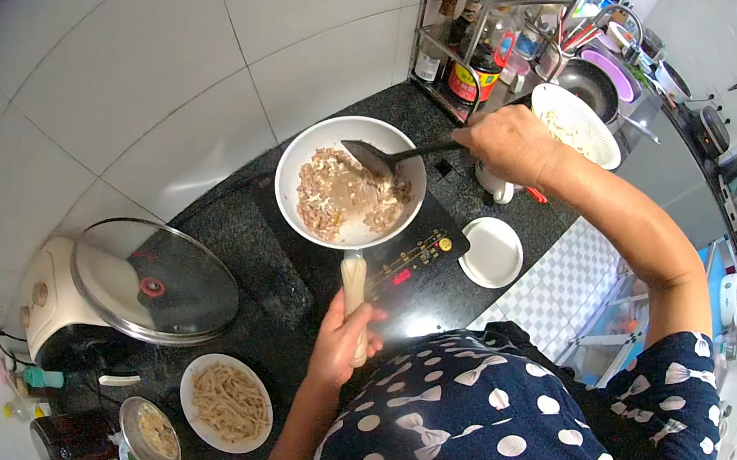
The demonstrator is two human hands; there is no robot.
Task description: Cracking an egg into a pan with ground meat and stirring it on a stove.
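Note:
My left hand [342, 338] grips the cream-coloured handle [354, 284] of a white frying pan [290, 203]. The pan rests on a black induction cooktop [428, 234] with a lit red display. Pale, crumbled minced meat [325, 193] lies in the pan, with some liquid in the middle. In my right hand [508, 142] is a black spatula [424, 149], held from the right side. Its blade [368, 156] tilts down into the meat near the pan's right half. A small white plate [491, 253] sits just right of the cooktop.
Left are a glass lid [156, 282] leaning against a cream appliance [52, 300], a plate of pale strips [229, 402] and a metal bowl [149, 435]. Right stand a white colander [587, 125], a metal rack [447, 46] with bottles and jars, and a dark pan [586, 89].

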